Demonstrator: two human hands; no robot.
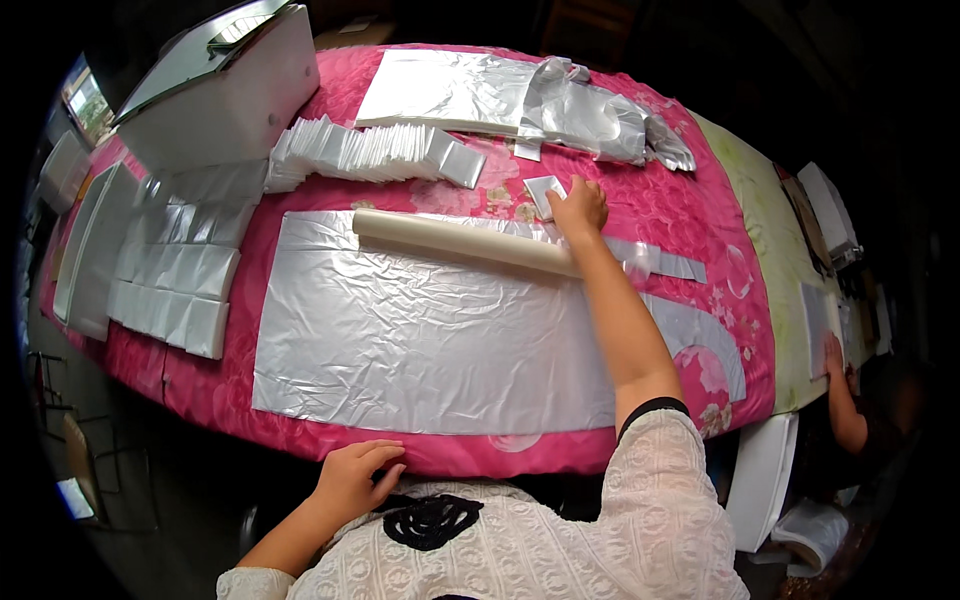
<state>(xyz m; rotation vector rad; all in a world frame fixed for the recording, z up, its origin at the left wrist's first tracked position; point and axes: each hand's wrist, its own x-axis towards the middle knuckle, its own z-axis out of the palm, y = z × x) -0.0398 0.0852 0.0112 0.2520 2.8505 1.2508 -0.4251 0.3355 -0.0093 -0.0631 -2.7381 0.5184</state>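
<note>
A: In the head view, what is the right hand point(582, 208) doing?

B: It reaches out past the pale roll point(460, 240), thumb and fingers seemingly clamped on the right side of a small folded packet point(543, 190). The packet is just beyond the roll; I can't tell if it is lifted or touching the pink cloth point(500, 462).

A: And the left hand point(362, 480)?

B: At the near edge of the table, fingers loosely bent, thumb apart from them, nothing visible in its hold.

A: Which step would you call this?

B: My judgement: handling one packet, either picking it up or setting it down; one moment can't settle which. The silver bag point(430, 340) lies flat in front, its strap-like ends to the right, with the roll across its far part. The row of folded packets point(370, 155) is farther off, to the left of the right hand.

A: What does the next move call for?

B: If the packet is being picked up, probably a firm pinch and a path clear of the roll; if set down, a flat release. Either way, the forearm crosses above the roll's right end, so I'd avoid nudging it.
</note>
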